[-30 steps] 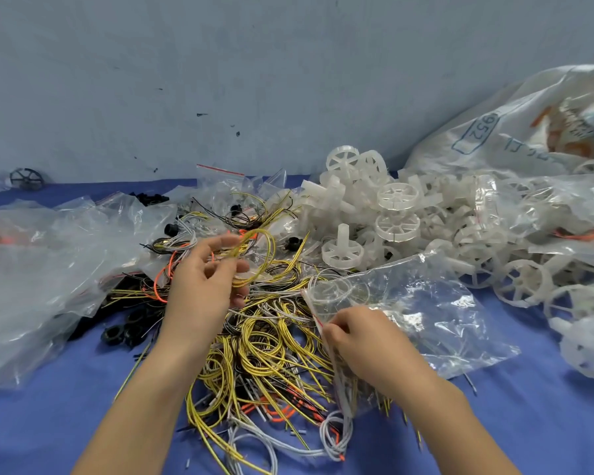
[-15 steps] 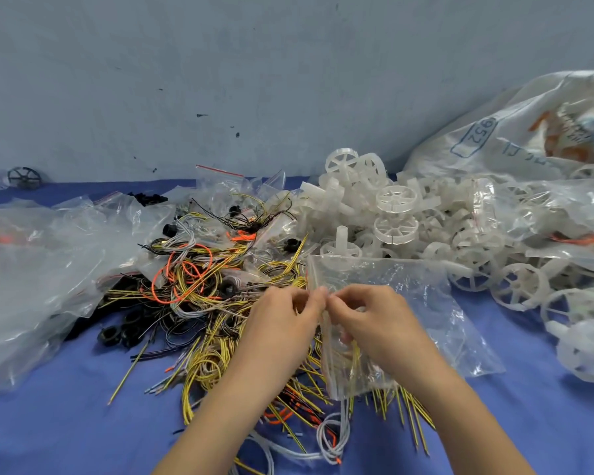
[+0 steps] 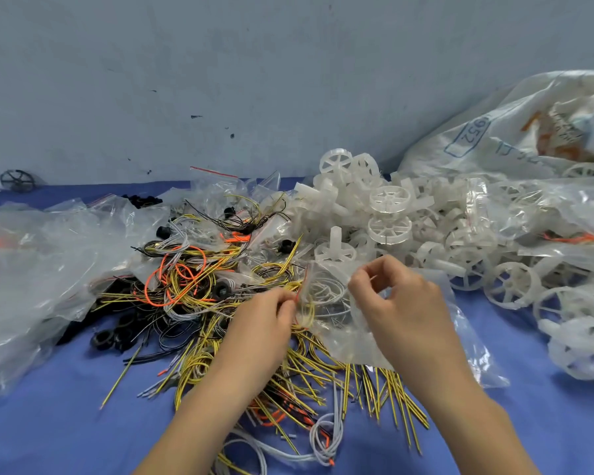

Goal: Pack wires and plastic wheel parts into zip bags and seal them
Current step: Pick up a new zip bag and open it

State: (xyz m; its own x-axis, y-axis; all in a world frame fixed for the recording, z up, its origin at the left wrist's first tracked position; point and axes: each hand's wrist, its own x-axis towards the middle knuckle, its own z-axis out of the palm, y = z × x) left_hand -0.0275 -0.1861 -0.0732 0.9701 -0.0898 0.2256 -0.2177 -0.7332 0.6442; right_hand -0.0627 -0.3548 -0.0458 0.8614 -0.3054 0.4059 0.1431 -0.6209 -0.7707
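Sprawling across the blue tabletop: white wheel parts upper right, wires centre. Both hands, left hand and right hand, pinch the zip bag mouth at centre frame, probably holding it open for stuffing wires.

printed sack – cut off right | left fingers – tips hidden

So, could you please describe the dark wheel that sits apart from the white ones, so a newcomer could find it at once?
Start at the blue table and follow its far edge, where it meets the grey wall, all the way to the left. There a lone dark spoked wheel sits. Unlike the heap of white plastic wheels on the right, it is dark grey and alone.
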